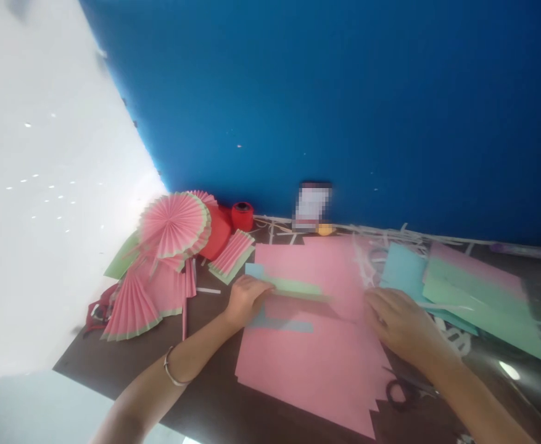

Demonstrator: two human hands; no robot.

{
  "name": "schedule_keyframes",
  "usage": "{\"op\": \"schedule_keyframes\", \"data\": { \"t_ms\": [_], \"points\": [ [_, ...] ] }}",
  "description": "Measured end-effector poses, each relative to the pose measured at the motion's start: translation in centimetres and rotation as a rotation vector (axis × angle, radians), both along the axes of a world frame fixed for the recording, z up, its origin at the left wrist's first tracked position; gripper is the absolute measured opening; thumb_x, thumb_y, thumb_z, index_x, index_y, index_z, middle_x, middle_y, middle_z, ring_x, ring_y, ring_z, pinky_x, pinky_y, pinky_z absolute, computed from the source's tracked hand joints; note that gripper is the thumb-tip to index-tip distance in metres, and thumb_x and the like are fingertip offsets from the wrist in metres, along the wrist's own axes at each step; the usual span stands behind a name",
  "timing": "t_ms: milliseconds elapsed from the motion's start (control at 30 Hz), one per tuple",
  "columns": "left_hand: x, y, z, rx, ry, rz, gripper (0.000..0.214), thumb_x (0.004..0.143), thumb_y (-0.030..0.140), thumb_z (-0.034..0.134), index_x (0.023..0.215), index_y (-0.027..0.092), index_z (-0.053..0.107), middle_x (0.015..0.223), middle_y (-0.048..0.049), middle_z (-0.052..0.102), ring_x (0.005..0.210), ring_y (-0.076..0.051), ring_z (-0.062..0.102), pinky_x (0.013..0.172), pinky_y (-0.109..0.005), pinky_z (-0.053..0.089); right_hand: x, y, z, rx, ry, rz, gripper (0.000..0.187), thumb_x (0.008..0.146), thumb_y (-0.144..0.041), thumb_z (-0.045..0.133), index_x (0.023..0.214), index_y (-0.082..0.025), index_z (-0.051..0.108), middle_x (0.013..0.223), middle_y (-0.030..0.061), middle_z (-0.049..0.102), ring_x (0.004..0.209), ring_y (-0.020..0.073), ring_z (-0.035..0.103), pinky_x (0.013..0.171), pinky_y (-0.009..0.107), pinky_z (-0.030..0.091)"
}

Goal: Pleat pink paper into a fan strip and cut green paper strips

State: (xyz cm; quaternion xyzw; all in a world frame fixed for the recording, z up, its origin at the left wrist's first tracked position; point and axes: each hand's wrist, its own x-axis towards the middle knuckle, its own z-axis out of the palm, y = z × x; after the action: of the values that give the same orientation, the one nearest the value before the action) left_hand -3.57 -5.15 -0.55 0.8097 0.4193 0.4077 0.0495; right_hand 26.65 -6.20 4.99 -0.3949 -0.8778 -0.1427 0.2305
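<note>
My left hand (247, 301) is closed in a pinch at the left end of a pink paper sheet (307, 262), where a light green strip (298, 287) runs along its near edge. That edge is raised and casts a shadow on the pink sheets (311, 370) stacked below. At the sheet's blurred right side, my right hand (393, 320) has its fingers curled in on the paper; the exact grip is smeared. Pieces of light blue paper (289, 324) show beside and under my left hand. Scissors with dark handles (402, 393) lie below my right hand.
Pleated pink and green paper fans (173, 225) are piled at the left, near a red tape roll (242, 216). Green sheets (487, 302) and blue sheets (402, 271) lie at the right among white paper scraps (458, 339). A blue wall (344, 111) borders the table's back.
</note>
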Motion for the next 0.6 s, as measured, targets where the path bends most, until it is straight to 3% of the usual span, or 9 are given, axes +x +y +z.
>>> {"op": "schedule_keyframes", "data": {
  "t_ms": [100, 167, 300, 400, 600],
  "points": [
    [0.2, -0.1, 0.2, -0.005, 0.053, -0.081, 0.023, 0.09, 0.024, 0.043, 0.083, 0.017, 0.064, 0.072, -0.0022, 0.068, 0.068, -0.013, 0.06, 0.067, -0.028, 0.043, -2.9, -0.9, -0.2, -0.026, -0.018, 0.025, 0.03, 0.09, -0.03, 0.037, 0.103, -0.013, 0.059, 0.096, 0.0122, 0.063, 0.092, 0.0226, 0.055, 0.083, 0.039, 0.04],
    [0.2, -0.3, 0.2, -0.003, 0.059, -0.128, 0.021, 0.09, 0.021, 0.044, 0.086, 0.017, 0.064, 0.075, -0.0024, 0.069, 0.069, -0.013, 0.059, 0.069, -0.028, 0.043, -5.3, -1.5, -0.5, -0.046, -0.046, 0.025, 0.03, 0.088, -0.031, 0.044, 0.109, -0.013, 0.057, 0.096, 0.0114, 0.064, 0.094, 0.0235, 0.055, 0.089, 0.042, 0.037],
    [0.3, -0.8, 0.2, 0.095, 0.106, -0.097, 0.014, 0.087, 0.022, 0.05, 0.092, 0.02, 0.064, 0.095, -0.0057, 0.069, 0.087, -0.017, 0.06, 0.076, -0.032, 0.043, -8.1, -2.3, -1.2, -0.074, -0.086, 0.036, 0.03, 0.086, -0.005, 0.038, 0.099, -0.017, 0.062, 0.077, 0.0038, 0.063, 0.08, 0.0172, 0.056, 0.094, 0.041, 0.035],
    [0.6, -1.1, 0.4, 0.182, 0.189, -0.056, 0.016, 0.084, 0.026, 0.055, 0.098, 0.024, 0.063, 0.115, -0.0071, 0.063, 0.107, -0.021, 0.053, 0.086, -0.038, 0.041, -8.4, -2.5, -1.5, -0.059, -0.068, 0.041, 0.031, 0.085, -0.002, 0.037, 0.093, -0.017, 0.063, 0.075, 0.0035, 0.062, 0.077, 0.017, 0.056, 0.091, 0.039, 0.037],
    [0.9, -1.1, 1.1, 0.166, 0.289, -0.222, 0.018, 0.089, 0.017, 0.046, 0.092, 0.02, 0.063, 0.087, -0.0014, 0.071, 0.086, -0.012, 0.063, 0.093, -0.033, 0.042, -8.2, -2.8, -1.7, -0.089, -0.004, 0.092, 0.033, 0.085, -0.001, 0.034, 0.094, -0.017, 0.062, 0.075, 0.0021, 0.062, 0.075, 0.015, 0.055, 0.093, 0.039, 0.037]
  ]
}}
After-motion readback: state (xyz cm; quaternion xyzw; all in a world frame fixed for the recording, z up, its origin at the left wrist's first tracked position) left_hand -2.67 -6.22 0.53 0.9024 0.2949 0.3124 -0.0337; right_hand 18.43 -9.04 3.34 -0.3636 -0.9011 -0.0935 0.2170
